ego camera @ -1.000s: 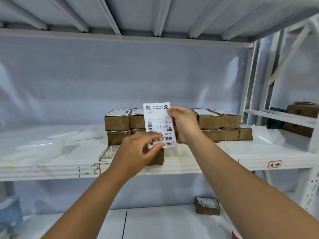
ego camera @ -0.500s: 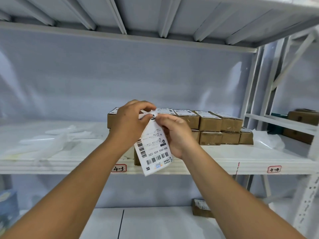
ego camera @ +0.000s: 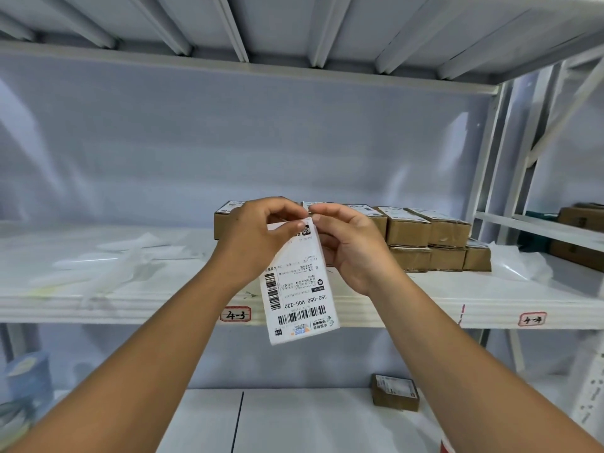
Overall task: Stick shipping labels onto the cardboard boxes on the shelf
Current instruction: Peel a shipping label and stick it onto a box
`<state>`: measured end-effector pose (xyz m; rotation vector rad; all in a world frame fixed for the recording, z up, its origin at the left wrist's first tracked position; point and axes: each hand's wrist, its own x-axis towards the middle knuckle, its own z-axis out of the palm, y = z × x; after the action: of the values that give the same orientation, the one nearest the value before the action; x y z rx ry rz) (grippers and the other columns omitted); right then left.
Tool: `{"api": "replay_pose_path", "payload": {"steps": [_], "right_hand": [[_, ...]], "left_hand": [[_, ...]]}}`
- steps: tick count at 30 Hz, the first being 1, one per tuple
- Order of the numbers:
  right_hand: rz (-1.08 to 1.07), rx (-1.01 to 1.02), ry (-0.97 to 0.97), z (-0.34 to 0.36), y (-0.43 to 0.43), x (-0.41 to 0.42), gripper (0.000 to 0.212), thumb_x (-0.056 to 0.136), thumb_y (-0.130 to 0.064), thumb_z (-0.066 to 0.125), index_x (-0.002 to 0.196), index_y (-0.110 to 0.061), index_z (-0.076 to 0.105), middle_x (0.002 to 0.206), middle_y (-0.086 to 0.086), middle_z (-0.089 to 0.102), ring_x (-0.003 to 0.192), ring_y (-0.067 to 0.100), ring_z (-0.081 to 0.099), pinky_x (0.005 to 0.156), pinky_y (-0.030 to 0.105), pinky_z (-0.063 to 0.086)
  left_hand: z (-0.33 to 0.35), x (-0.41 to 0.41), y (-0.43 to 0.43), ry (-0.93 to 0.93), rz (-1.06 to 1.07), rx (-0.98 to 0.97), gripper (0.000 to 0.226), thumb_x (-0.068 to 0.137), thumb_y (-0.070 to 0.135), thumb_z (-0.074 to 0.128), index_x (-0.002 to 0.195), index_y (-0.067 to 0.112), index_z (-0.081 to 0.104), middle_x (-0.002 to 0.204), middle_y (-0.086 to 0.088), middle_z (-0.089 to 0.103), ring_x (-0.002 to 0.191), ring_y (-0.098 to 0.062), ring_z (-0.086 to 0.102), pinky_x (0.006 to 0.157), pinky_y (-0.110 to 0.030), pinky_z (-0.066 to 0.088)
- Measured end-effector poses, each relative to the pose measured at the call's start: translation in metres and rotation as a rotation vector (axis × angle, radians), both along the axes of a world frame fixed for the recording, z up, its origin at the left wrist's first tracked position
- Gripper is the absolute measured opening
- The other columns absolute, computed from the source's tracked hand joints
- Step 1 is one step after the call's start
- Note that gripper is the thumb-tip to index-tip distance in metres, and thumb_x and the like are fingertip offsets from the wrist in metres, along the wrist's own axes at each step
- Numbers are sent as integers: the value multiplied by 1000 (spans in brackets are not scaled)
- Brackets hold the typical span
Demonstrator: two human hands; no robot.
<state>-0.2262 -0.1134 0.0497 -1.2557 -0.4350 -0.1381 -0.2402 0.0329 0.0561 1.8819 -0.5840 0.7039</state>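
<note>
At the centre of the frame, the left hand [ego camera: 258, 243] and right hand [ego camera: 353, 246] each pinch the top edge of a shipping label [ego camera: 297, 289], apparently to peel off its backing. The label hangs lengthwise downward, print upside down, lower end tilted slightly right. The cardboard boxes [ego camera: 425, 230] wait just behind on the shelf [ego camera: 130, 302], stacked toward centre right, nearer the right hand.

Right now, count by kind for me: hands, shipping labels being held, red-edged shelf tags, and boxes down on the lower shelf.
Hands: 2, left hand, right hand
Held shipping label, pinched by both hands: 1
Red-edged shelf tags: 2, left tag, right tag
Single lower-shelf box: 1
Total: 6
Not counted: stacked boxes, partly hidden behind the hands.
</note>
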Motion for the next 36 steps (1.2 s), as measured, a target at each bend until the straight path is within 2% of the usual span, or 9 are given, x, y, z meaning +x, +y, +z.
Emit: {"api": "replay_pose_path", "payload": {"steps": [4,6,11,16,19,25,30,33,36], "right_hand": [[39,-9,-3,-1,1,-2,15,87,1,59,96,-11,61,70,4,68,55,13,63,52,23,50],[37,-10,14,-1,2,-2,16,87,1,59,96,-12,60,68,3,67,54,12,62,53,24,49],[17,-57,49,-3,-1,0,19,85,2,60,91,-16,63,68,1,64,56,13,57,57,25,46],[-15,-58,110,-2,0,4,20,86,4,56,87,-16,62,62,0,61,54,13,53,54,24,42],[-94,-74,140,-1,-2,5,21,87,3,54,82,-17,58,56,-2,53,52,13,49,51,22,39],[-245,-139,203,0,-13,10,14,87,-4,58,77,-13,57,57,2,56,54,17,52,57,26,46],[-219,-146,232,-2,-22,14,21,94,-7,49,75,-11,56,60,4,57,53,18,53,55,26,38],[-363,-209,247,-10,-26,24,25,95,-4,43,82,-10,64,57,0,64,43,9,52,46,21,31],[-551,-63,306,-17,-38,39,33,92,2,39,70,-12,60,54,3,53,43,12,42,41,19,29]], "left_hand": [[-2,-3,3,-26,-6,59,26,84,11,68,86,37,66,91,15,68,85,3,61,79,-12,47],[-3,-4,2,-65,26,113,21,84,12,68,91,32,69,93,17,65,88,0,60,82,-17,47],[-1,-3,2,-142,106,249,10,82,16,70,88,24,70,85,18,58,87,-2,52,80,-21,43],[-2,-1,0,-274,196,355,2,81,22,70,82,21,70,95,15,56,97,-7,44,82,-21,32],[-2,-2,-1,-349,207,361,2,83,20,68,81,19,67,93,13,56,95,-11,48,79,-27,38],[-1,-13,3,-399,171,237,6,86,21,64,81,18,65,80,15,58,85,-11,52,71,-27,43],[5,-21,9,-411,152,40,8,87,16,65,80,20,63,83,21,61,87,-5,56,69,-12,43],[12,-23,15,-421,180,-20,6,87,15,64,82,18,64,82,19,61,87,-1,56,71,-6,43],[14,-22,19,-427,209,-89,8,87,16,65,83,22,62,81,18,61,81,-2,59,75,-7,45]]}}
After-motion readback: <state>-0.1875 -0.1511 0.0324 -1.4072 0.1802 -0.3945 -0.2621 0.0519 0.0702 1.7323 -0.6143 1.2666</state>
